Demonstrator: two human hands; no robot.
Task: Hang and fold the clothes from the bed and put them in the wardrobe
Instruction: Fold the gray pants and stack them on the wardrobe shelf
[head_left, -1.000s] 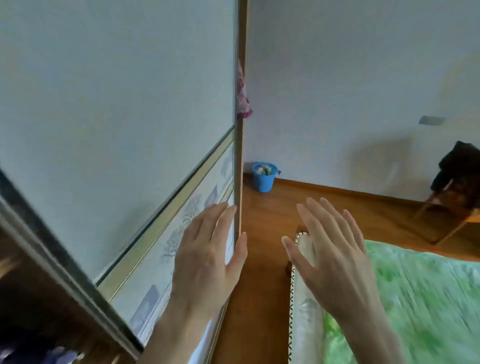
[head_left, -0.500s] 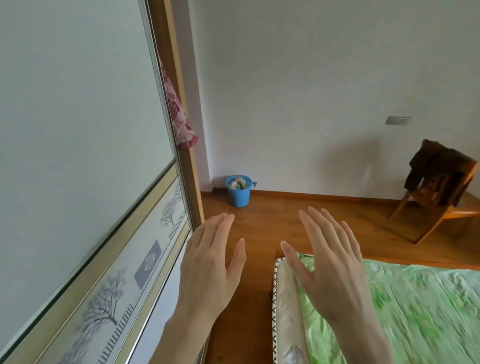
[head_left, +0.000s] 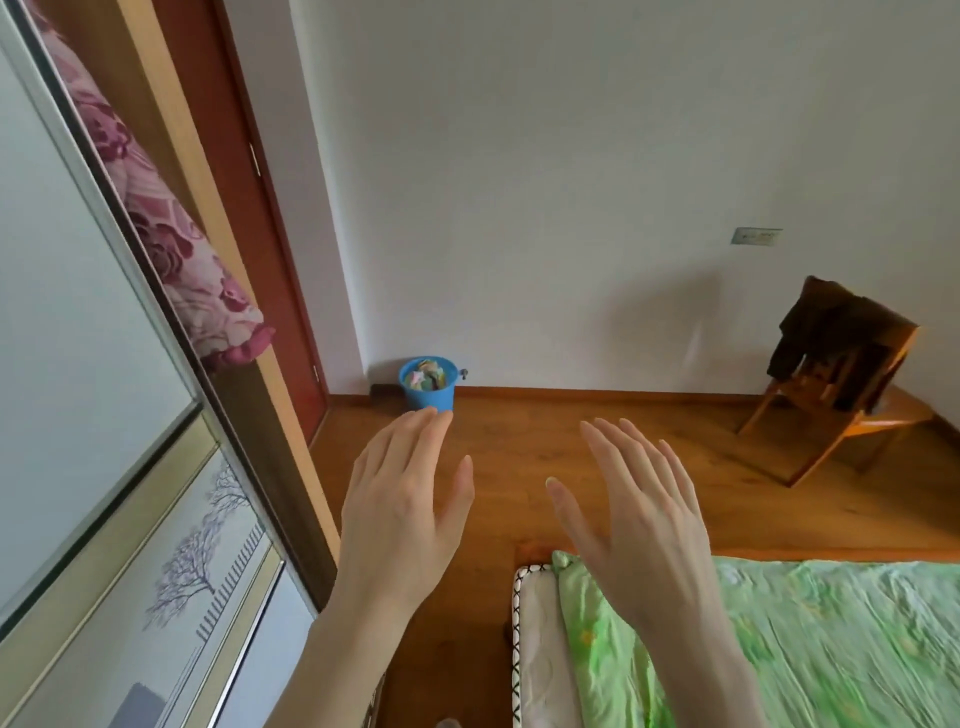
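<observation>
Both hands, left hand (head_left: 400, 512) and right hand (head_left: 641, 512), spread and holding nothing over the bed (head_left: 831, 639) corner; next likely reaching there for clothes.

The room is lit evenly by soft, diffuse daylight of moderate brightness; its source cannot be told. A faint, broad shadow is cast on the white wall (head_left: 571, 182) beside the chair (head_left: 841, 395). No glare is seen. Strong wide-angle bending is shown at the left, where the wardrobe door (head_left: 78, 312) leans. The green bedspread (head_left: 831, 649) is slightly smeared.
</observation>
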